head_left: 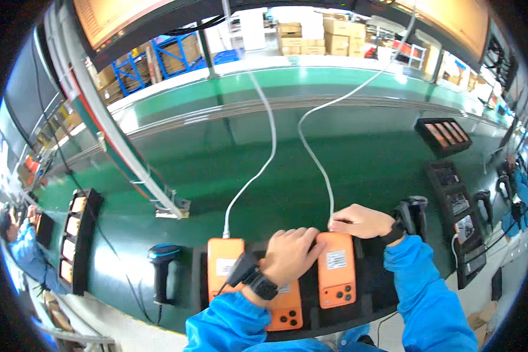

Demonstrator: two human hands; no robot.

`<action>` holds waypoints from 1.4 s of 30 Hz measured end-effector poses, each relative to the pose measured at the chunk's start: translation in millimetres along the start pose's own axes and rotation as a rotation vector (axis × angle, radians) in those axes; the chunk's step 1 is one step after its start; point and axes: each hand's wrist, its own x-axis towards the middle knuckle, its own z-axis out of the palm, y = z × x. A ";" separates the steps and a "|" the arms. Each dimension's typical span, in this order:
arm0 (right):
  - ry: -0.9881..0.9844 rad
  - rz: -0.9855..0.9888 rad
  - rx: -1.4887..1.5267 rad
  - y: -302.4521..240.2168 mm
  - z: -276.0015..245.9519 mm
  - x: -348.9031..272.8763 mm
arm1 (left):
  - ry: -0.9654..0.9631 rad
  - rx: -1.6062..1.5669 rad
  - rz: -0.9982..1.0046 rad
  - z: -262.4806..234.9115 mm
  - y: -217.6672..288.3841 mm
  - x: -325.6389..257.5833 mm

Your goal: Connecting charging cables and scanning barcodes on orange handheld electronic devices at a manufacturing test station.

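Note:
Three orange smartphones lie back up in a black tray (pixel 366 302) in front of me. My left hand (pixel 290 253) reaches over the middle smartphone (pixel 286 311) and grips the upper left edge of the right-hand smartphone (pixel 337 281), thumb along its side. At that phone's far edge, my right hand (pixel 364 222) pinches the end of a white cable (pixel 320 161); the plug is hidden behind the fingers. A second white cable (pixel 258 176) runs into the far edge of the left smartphone (pixel 226 258). Part of the middle smartphone is under my left hand and wrist.
Handheld scanners stand on the green bench, one at left (pixel 162 273) and one at right (pixel 415 214). Black trays of phones sit at far left (pixel 88 240) and right (pixel 431 170). A metal post (pixel 138 167) rises from the bench. Another person (pixel 23 246) works at far left.

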 end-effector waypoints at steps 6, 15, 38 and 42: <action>-0.148 0.038 -0.118 -11.7 0.3 3.2 | -0.099 -0.018 -0.043 -6.2 1.9 0.5; -0.143 0.082 -0.089 -12.3 3.6 5.5 | 0.010 0.004 0.006 -0.7 -2.6 -5.1; -0.150 0.083 -0.119 -11.5 0.6 4.1 | -0.061 -0.014 -0.023 -1.6 0.6 -1.8; -0.156 0.086 -0.110 -16.4 0.2 5.0 | -0.068 -0.008 -0.008 -3.5 -1.0 -2.4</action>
